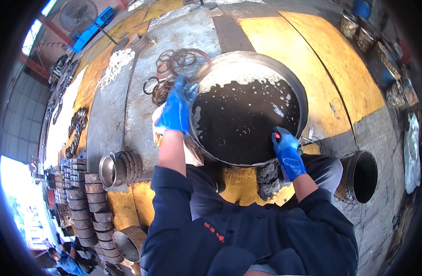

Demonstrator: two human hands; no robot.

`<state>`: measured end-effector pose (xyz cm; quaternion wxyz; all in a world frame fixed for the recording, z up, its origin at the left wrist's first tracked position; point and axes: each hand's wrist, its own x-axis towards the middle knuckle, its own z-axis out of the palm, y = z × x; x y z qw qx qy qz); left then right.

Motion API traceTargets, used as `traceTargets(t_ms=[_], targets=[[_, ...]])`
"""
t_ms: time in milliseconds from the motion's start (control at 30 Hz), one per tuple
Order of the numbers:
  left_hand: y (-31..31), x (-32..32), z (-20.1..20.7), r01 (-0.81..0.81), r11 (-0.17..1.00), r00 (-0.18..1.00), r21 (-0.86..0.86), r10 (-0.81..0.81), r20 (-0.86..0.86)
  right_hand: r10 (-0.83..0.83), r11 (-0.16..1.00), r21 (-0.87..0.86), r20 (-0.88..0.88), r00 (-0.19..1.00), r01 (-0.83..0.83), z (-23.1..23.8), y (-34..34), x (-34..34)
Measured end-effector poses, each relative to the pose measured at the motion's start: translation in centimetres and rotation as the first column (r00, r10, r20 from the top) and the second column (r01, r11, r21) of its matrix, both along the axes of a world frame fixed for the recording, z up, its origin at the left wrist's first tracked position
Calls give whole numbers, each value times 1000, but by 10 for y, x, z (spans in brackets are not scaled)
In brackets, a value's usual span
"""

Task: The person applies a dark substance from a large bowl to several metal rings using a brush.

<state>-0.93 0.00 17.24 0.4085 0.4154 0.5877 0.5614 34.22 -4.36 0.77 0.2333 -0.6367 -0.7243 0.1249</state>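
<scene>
A large round metal basin stands in front of my knees, with dark liquid and white foam inside. My left hand, in a blue glove, is at the basin's left rim. Motion smears its fingers, so their grip is unclear. At the near right rim my right hand, also blue-gloved, is closed. A small red end shows at its thumb, but the rest of that thing is hidden. Just beyond my left hand lies a heap of dark and reddish-brown rings. Pale cloth or wrapping shows behind my left wrist.
Metal rings lie to the left, near tall stacks of dark rings. An open-ended dark cylinder is by my right knee. A pedestal fan stands far left. Grimy cans line the right. Another person is at lower left.
</scene>
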Motion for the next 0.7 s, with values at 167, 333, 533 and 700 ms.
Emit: traceTargets(t_ms=[167, 333, 533, 700], targets=[[42, -45, -83, -32, 988, 942, -153, 81, 326, 3, 998, 59, -87, 996, 2, -5, 1, -6], [39, -5, -144, 135, 902, 991, -410, -118, 65, 46, 995, 96, -51, 998, -41, 0, -4, -7], [61, 21, -187, -28, 945, 763, -327, -191, -618, 33, 998, 52, -4, 999, -33, 5, -8, -9], [102, 17, -206, 59, 946, 942, -318, -158, -295, 36, 999, 37, 28, 999, -37, 4, -10, -7]])
